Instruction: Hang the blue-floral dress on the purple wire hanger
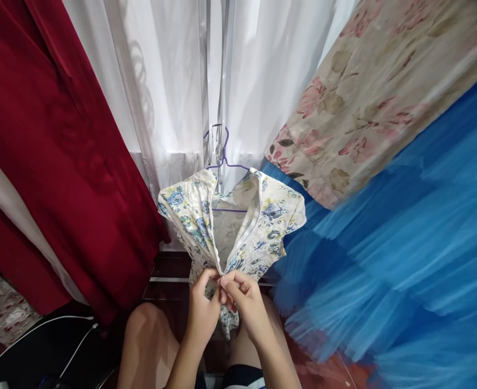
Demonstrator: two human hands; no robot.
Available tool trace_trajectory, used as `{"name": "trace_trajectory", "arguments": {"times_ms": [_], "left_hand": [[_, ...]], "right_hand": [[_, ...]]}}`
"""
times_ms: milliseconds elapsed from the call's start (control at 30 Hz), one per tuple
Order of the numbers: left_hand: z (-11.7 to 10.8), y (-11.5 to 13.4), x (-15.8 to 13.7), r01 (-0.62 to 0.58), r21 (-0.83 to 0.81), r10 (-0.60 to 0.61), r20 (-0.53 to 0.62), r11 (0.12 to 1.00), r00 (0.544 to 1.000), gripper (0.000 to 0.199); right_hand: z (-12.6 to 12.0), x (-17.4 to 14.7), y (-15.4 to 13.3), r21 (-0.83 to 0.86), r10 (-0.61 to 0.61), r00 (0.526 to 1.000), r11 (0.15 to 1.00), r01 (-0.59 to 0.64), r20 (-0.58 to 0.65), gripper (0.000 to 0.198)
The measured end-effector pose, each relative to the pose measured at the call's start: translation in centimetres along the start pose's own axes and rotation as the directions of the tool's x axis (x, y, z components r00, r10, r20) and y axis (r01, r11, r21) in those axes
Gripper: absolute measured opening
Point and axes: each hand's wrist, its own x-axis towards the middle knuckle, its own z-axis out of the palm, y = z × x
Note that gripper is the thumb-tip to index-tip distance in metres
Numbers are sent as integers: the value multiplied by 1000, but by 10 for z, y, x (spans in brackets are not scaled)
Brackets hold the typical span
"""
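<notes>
While the small floral dress (pixel 230 227) hangs on its purple hanger (pixel 224 156) in the middle of the frame, you have both hands at the bottom of its open back seam, low and centre. Your left hand (pixel 204 310) has its grip closed around the left edge of the fabric, fingers curled in and the thumb pressed on the cloth. Your right hand (pixel 244 300) is pinched tight, thumb and forefinger together at the point where the two edges meet; whatever small part it has hold of there is too small to make out. The two hands touch each other at the fingertips.

Above your hands the dress is spread open in a V, showing a pale lining and a light strip down the right edge. The hanger's hook sits over a metal rail (pixel 221 81) that runs up through the top centre, in front of white curtains (pixel 161 81). A dark red curtain (pixel 52 151) fills the left side of the frame. A beige cloth with pink flowers (pixel 368 92) hangs in the upper right, and blue tulle (pixel 404 259) spreads across the right and lower right. Your bare knees (pixel 147 340) show at the bottom, just under your hands.
</notes>
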Motion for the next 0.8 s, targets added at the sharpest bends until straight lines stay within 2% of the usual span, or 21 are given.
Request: {"name": "trace_trajectory", "arguments": {"times_ms": [100, 200, 233, 333, 433, 500, 567, 667, 733, 800], "left_hand": [[4, 2, 1, -43, 89, 41, 29, 995, 999, 16], [4, 10, 2, -87, 309, 68, 73, 947, 995, 11], [4, 14, 2, -94, 387, 61, 96, 917, 994, 12], [2, 26, 3, -127, 561, 18, 197, 818, 980, 21], [-1, 34, 5, -176, 666, -18, 274, 724, 962, 39], [-5, 34, 8, -196, 705, -40, 303, 681, 952, 42], [-10, 31, 12, -211, 704, -51, 331, 678, 942, 38], [-24, 29, 26, -227, 591, -1, 359, 774, 933, 23], [-36, 39, 44, -229, 454, 106, 281, 861, 954, 17], [-49, 60, 68, -276, 332, 253, 109, 902, 961, 25]], "right_hand": [[-13, 4, -8, 68, 104, 994, 992, -105, 21, 27], [-23, 21, -34, 129, 145, 989, 981, -146, 19, 24], [-23, 30, -48, 128, 119, 993, 984, -121, 23, 23], [-14, 67, -100, 74, -61, 998, 996, 58, 34, 21], [5, 104, -147, 33, -220, 975, 975, 220, 6, 20], [17, 119, -164, 32, -256, 967, 966, 256, -15, 17], [26, 124, -167, 4, -251, 968, 968, 251, 7, 18], [32, 117, -155, -49, -276, 960, 959, 278, 43, 20], [31, 108, -146, -50, -305, 951, 950, 307, 40, 21], [28, 99, -141, -56, -324, 945, 944, 326, 36, 22]]}}
